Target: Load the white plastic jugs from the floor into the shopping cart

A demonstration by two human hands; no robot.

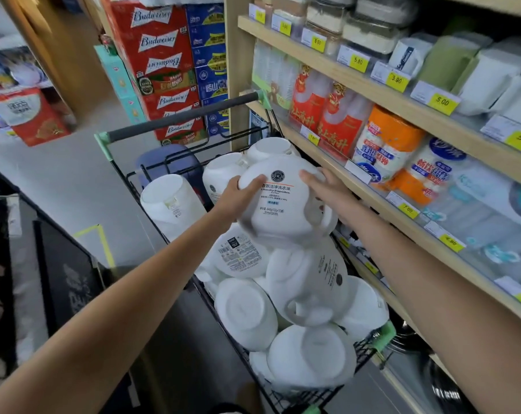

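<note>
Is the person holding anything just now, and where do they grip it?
Yes: a white jug, held by the two sides of its body, left hand on the left side, right hand on the right.

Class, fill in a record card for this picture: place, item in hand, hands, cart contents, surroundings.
Place: shop aisle
Item in hand: white jug, label facing the camera
Hands: left hand and right hand hold it from either side, above the cart
Cart contents: heap of white jugs, piled to the rim
Surroundings: shelves of goods with yellow price tags; beer cases beyond
</note>
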